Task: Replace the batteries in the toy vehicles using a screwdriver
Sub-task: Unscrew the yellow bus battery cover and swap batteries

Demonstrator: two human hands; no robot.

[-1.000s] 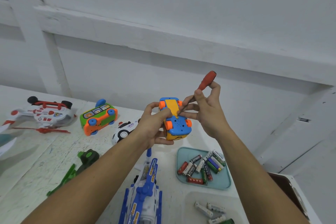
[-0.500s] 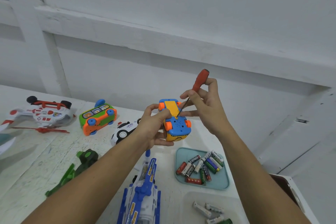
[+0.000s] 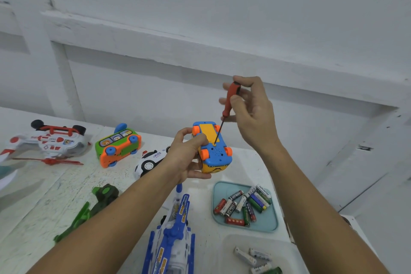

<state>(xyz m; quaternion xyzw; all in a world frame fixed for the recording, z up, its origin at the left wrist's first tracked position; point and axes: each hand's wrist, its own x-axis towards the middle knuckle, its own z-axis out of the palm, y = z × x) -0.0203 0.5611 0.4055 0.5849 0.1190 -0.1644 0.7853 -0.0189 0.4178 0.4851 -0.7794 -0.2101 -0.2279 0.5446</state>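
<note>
- The left hand (image 3: 184, 158) grips the car (image 3: 216, 153) and holds it above the table (image 3: 44, 196), wheels up.
- Its thumb (image 3: 198, 140) curls over the car's left edge, between the two orange wheels on that side. Its fingers (image 3: 198, 176) wrap underneath, against the yellow body.
- The yellow cover (image 3: 208, 132) on the blue underside lies just right of the thumb tip.
- The right hand (image 3: 251, 113) pinches the screwdriver (image 3: 230, 100) by its red handle, thumb on the near side and fingertips on the far side.
- The shaft slants down and left from those fingers. The tip sits at the near edge of the cover, well clear of the right hand's fingers and close to the left thumb.
- Below the car, a teal tray (image 3: 268, 221) holds loose batteries (image 3: 242, 204).
- A white tray (image 3: 226, 249) at the near right holds a few more.
</note>
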